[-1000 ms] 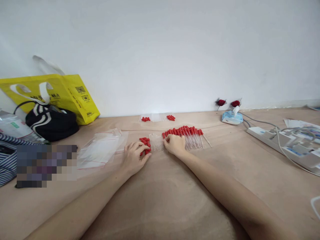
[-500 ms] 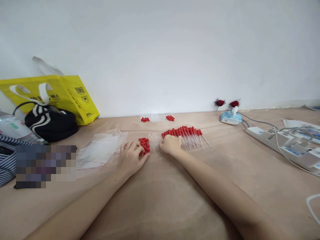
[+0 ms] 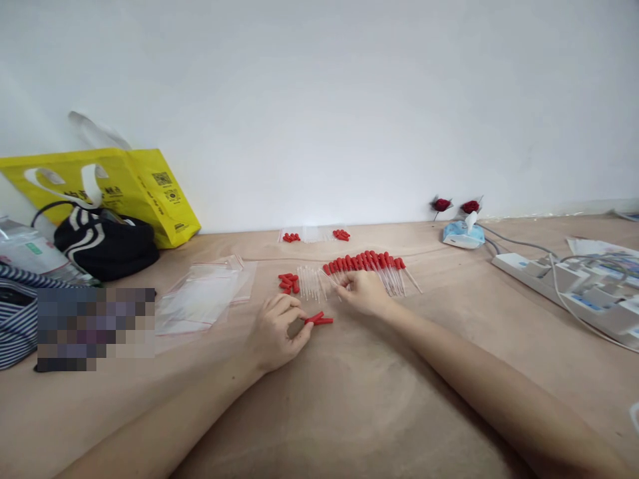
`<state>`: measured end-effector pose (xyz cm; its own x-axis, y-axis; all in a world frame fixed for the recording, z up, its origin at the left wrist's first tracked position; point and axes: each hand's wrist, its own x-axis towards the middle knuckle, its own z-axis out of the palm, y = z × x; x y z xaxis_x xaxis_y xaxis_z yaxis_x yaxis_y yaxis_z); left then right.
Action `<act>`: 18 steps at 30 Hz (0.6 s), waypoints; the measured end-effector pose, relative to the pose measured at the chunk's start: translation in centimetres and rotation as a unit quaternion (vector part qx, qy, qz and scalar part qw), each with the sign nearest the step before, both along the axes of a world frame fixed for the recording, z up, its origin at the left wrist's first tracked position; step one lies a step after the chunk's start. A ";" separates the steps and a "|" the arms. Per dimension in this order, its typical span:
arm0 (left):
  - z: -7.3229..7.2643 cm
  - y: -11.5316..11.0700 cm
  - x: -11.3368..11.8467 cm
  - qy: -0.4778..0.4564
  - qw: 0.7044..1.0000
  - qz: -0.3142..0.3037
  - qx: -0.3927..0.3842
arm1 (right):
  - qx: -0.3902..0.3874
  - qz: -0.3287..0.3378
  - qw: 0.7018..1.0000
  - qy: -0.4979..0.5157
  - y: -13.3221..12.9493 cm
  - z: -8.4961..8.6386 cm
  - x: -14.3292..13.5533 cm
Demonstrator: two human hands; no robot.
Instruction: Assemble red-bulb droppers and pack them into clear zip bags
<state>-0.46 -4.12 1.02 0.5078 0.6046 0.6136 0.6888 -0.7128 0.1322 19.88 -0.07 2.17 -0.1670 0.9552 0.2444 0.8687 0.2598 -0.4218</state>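
Thumb and fingers of my left hand (image 3: 279, 329) pinch small red tube-like pieces (image 3: 319, 319) just above the table; at least two show, crossing one another. Behind that hand lies a little pile of similar red pieces (image 3: 288, 283). Beside the pile is a row of thin pale sticks (image 3: 310, 283) with tiny round tips. My right hand (image 3: 367, 291) is closed, its fingertips on the lower end of a thin stick. Its back partly covers a fanned row of sticks with red tops (image 3: 372, 259).
Clear zip bags (image 3: 200, 299) lie to the left, before a yellow bag (image 3: 170, 193) and a black pouch (image 3: 107, 243). More red pieces rest on a bag (image 3: 309, 234) by the wall. At right are a tissue pack (image 3: 463, 236) and a power strip (image 3: 564, 289) with cables.
My left hand has come away from the red pile, toward me and rightward, with red pieces in its fingers. My right hand has shifted slightly right, uncovering the left end of the red-topped row.
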 end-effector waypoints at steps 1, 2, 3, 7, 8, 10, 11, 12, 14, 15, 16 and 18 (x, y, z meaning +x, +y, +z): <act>-0.1 0.2 -0.1 -0.007 1.000 0.005 -0.010 | 0.010 0.024 1.000 -0.006 -0.6 -0.3 0.9; -0.1 0.3 -0.2 -0.013 1.000 0.008 -0.017 | 0.017 0.040 0.999 -0.016 -1.2 -0.5 1.8; -0.1 0.5 -0.2 -0.017 1.000 0.009 -0.022 | 0.025 0.060 0.998 -0.025 -1.8 -0.8 2.7; 0.1 0.8 -0.4 -0.026 0.999 0.015 -0.031 | 0.041 0.124 0.991 -0.033 -3.4 -1.8 4.9; 0.1 0.8 -0.4 -0.028 0.999 0.025 -0.027 | 0.041 0.133 0.990 -0.032 -3.6 -2.0 5.2; 0.2 1.0 -0.7 -0.028 0.998 0.055 -0.018 | 0.043 0.145 0.988 -0.032 -3.8 -2.2 5.3; 0.2 1.2 -0.8 -0.025 0.997 0.073 -0.014 | 0.043 0.146 0.988 -0.032 -3.8 -2.3 5.3; 0.2 1.4 -1.0 -0.019 0.995 0.092 -0.013 | 0.042 0.146 0.988 -0.030 -3.8 -2.3 5.3; 0.0 1.8 -1.5 0.002 0.991 0.135 -0.017 | 0.036 0.142 0.989 -0.022 -3.8 -2.4 5.2; 0.0 1.9 -1.6 0.014 0.987 0.156 -0.019 | 0.033 0.141 0.989 -0.017 -3.7 -2.4 5.1; -0.1 2.0 -1.7 0.025 0.984 0.176 -0.017 | 0.031 0.140 0.990 -0.011 -3.7 -2.5 5.1; -0.1 2.0 -1.6 0.038 0.979 0.198 0.000 | 0.033 0.139 0.990 -0.002 -3.7 -2.5 5.1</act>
